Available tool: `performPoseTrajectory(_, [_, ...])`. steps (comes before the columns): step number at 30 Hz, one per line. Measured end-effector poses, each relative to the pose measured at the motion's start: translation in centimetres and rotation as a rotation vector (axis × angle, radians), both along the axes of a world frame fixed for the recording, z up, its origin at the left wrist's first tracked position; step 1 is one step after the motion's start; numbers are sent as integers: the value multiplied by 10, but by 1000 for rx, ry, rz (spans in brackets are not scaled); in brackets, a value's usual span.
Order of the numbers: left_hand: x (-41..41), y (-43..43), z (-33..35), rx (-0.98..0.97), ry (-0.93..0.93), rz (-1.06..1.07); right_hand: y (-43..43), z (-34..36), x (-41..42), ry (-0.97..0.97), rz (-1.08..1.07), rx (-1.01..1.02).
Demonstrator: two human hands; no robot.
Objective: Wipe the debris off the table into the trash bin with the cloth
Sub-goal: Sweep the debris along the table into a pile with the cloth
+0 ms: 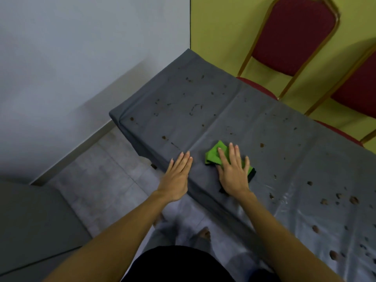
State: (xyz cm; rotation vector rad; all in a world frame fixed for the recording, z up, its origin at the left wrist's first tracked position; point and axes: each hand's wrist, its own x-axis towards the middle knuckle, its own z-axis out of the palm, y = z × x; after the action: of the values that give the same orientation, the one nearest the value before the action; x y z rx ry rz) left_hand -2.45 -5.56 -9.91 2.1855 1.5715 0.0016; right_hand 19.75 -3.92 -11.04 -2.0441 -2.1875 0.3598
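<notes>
Wiping looks barely begun: the right hand (233,174) presses the green cloth (215,154) under flat, spread fingers, the left hand (178,176) lies flat alongside, brown debris (262,145) scattered beyond the fingertips, no trash bin visible.

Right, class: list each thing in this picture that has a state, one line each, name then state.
Cloth: green, folded, flat on the table under the right hand.
Right hand: open, palm pressing the cloth.
Left hand: open, flat at the table's near edge.
Table: covered in grey sheeting, creased.
Debris: scattered, not yet wiped.
Chairs: upright, unoccupied, behind the table.
</notes>
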Motion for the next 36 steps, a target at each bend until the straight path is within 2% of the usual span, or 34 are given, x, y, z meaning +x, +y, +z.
performPoseTrajectory(3, [0,3,7,-46,-34,-6,20,-2,18,116,-207,131])
performPoseTrajectory(6, [-4,11,20,-13,-165,86,28,6,11,274,-411,341])
performPoseTrajectory(9, [-25,28,27,107,-231,230,26,26,-44,387,-268,414])
performPoseTrajectory(11, [-48,45,27,120,-200,334,21,33,-92,421,-104,355])
performPoseTrajectory(13, [-70,59,20,81,-110,395,13,26,-133,288,25,183])
performPoseTrajectory(15, [-91,65,8,71,-32,353,4,11,-152,83,119,78])
performPoseTrajectory(19, [-121,61,-16,148,51,169,-1,4,-129,-97,223,117])
performPoseTrajectory(22, [-123,61,-16,113,22,169,4,9,-121,-186,193,135])
performPoseTrajectory(25, [-119,62,-15,62,28,184,2,7,-137,-193,157,142])
performPoseTrajectory(28, [-122,60,-20,50,61,179,3,3,-152,-72,151,163])
performPoseTrajectory(32, [-124,60,-20,72,43,175,33,13,-127,-35,239,162])
performPoseTrajectory(34, [-123,59,-20,70,12,181,59,16,-96,-65,156,154])
performPoseTrajectory(36, [-122,59,-22,66,-10,198,89,19,-63,-63,-19,132])
